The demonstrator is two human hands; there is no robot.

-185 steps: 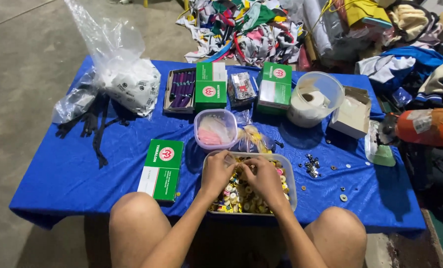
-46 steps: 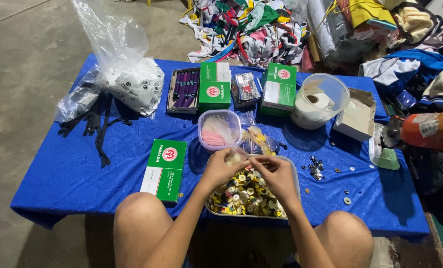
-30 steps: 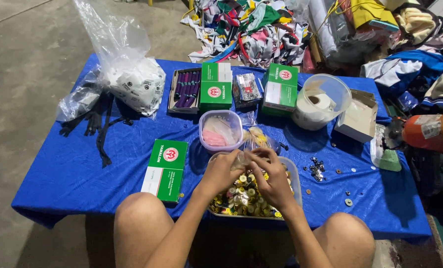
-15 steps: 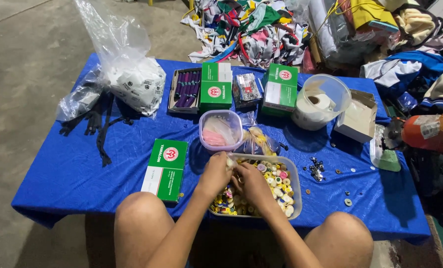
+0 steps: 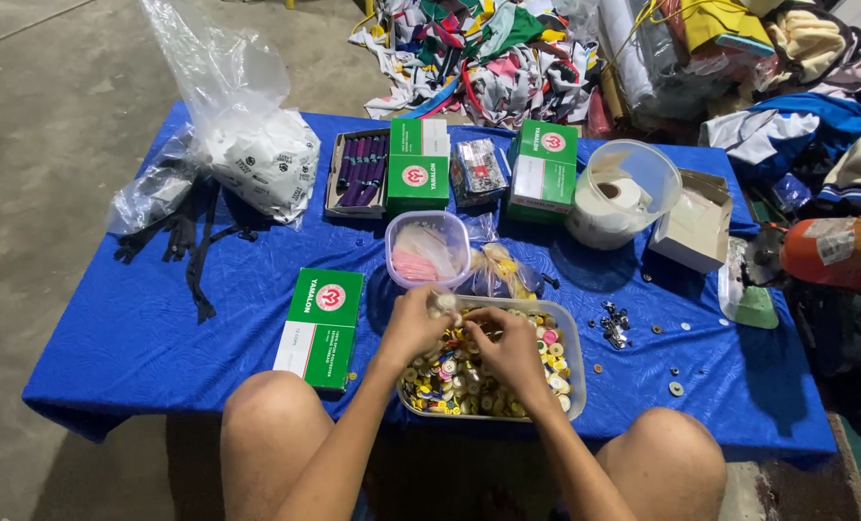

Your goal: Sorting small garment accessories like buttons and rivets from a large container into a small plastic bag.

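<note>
A clear rectangular tray [image 5: 575,333] full of small multicoloured round bobbins sits on the blue table [image 5: 141,328] right in front of me. My left hand [image 5: 416,323] hovers over the tray's left end, fingers pinched on a small white bobbin [image 5: 443,303]. My right hand [image 5: 507,347] reaches into the tray's middle, fingers curled down among the bobbins; what it grips is hidden. A small clear tub [image 5: 426,249] with pink contents stands just behind the tray.
Green boxes [image 5: 320,326] [image 5: 418,164] [image 5: 543,169], an open box of purple spools [image 5: 358,172], a round tub with white rolls [image 5: 621,195], a cardboard box [image 5: 696,232], plastic bags [image 5: 247,145], black straps [image 5: 194,251], loose metal bits [image 5: 615,323]. Fabric piles behind and right. My knees are below.
My right hand moved from the tray's left back toward its middle. My left hand lifted slightly with a white bobbin pinched in its fingers.
</note>
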